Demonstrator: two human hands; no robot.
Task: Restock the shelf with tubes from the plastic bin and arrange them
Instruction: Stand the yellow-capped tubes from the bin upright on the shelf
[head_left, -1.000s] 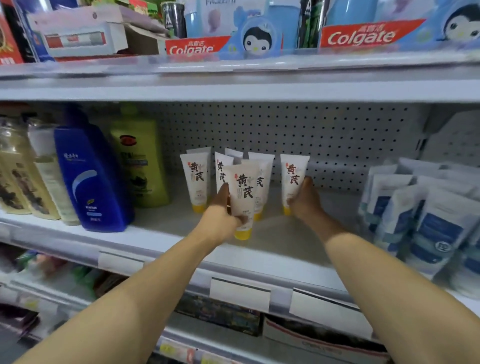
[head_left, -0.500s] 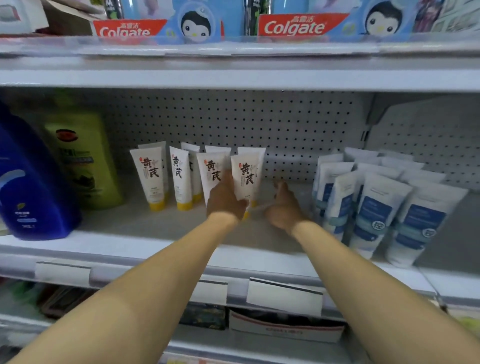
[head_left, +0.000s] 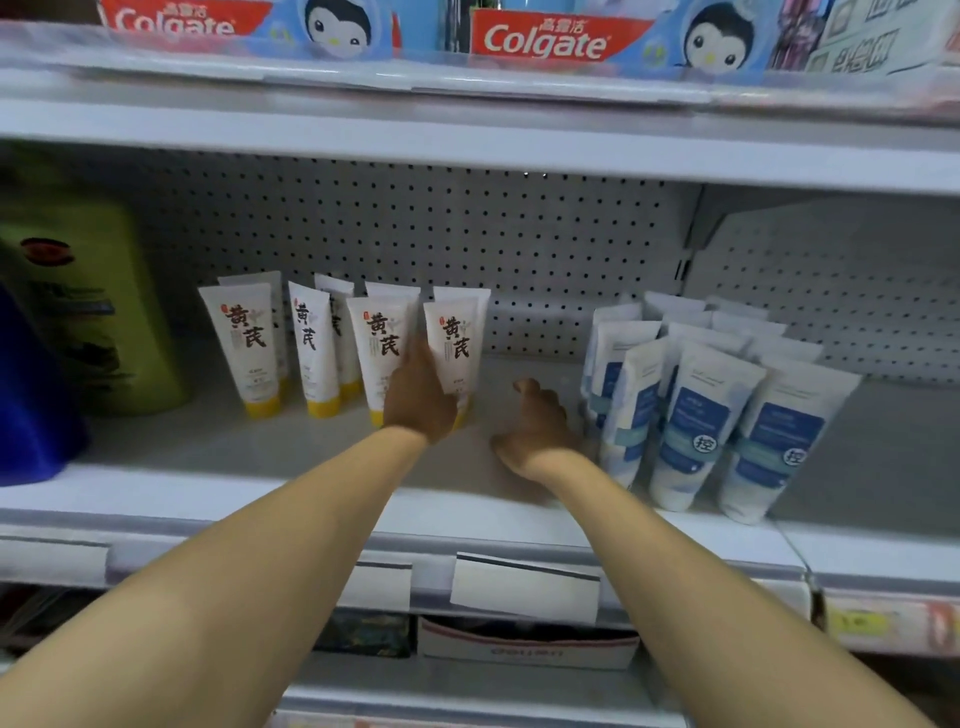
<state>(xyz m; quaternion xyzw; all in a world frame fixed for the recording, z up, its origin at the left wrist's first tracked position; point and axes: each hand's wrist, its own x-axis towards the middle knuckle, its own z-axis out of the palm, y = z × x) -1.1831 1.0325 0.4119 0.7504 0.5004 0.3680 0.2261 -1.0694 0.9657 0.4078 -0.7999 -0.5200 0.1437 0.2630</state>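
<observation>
My left hand (head_left: 418, 397) is on the rightmost front cream tube (head_left: 453, 345); the fingers are hidden behind the hand, so I cannot tell if they really grip it or only touch it. My right hand (head_left: 537, 431) hangs relaxed and holds nothing, over the bare shelf (head_left: 311, 441), between the cream tubes and the blue-label tubes (head_left: 691, 421). The cream tubes stand on their yellow caps in two rows (the back row is mostly covered). I judge that a push to the side can tip this tube onto its neighbour (head_left: 382, 348), since they stand so close. My right wrist could also knock the blue-label tubes just beside it. The plastic bin is not in view.
</observation>
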